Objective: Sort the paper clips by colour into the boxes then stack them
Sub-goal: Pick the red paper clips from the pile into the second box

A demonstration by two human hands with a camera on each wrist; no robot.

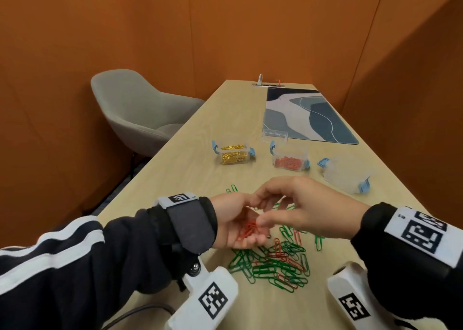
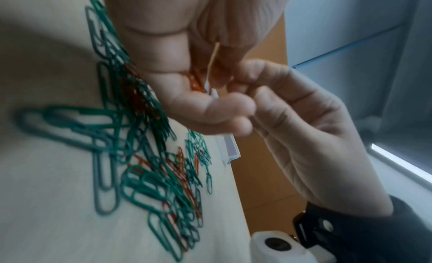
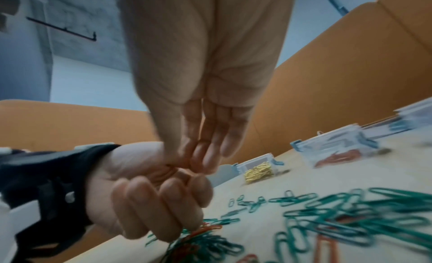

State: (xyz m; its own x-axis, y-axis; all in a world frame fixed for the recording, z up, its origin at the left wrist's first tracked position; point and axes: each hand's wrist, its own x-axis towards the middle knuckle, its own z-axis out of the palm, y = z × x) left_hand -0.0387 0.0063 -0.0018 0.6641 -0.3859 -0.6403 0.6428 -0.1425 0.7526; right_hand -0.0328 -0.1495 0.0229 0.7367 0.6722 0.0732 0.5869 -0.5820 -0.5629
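Note:
My left hand (image 1: 240,229) is cupped palm up just above the table, its fingers curled round several red paper clips (image 1: 250,228). My right hand (image 1: 261,219) reaches into that palm from the right and pinches a red clip (image 3: 187,156) between thumb and fingertips. In the left wrist view the red clips (image 2: 195,80) lie in the palm, with the right hand's fingertips (image 2: 236,100) against them. Under both hands is a loose pile of green and red clips (image 1: 275,262). Further back stand a clear box of gold clips (image 1: 234,154) and a clear box of red clips (image 1: 289,163).
A third clear box (image 1: 347,173) with blue latches lies tipped at the right, no clips visible inside. A clear lid (image 1: 274,135) rests at the edge of a blue patterned mat (image 1: 308,114). A grey chair (image 1: 140,111) stands left of the table.

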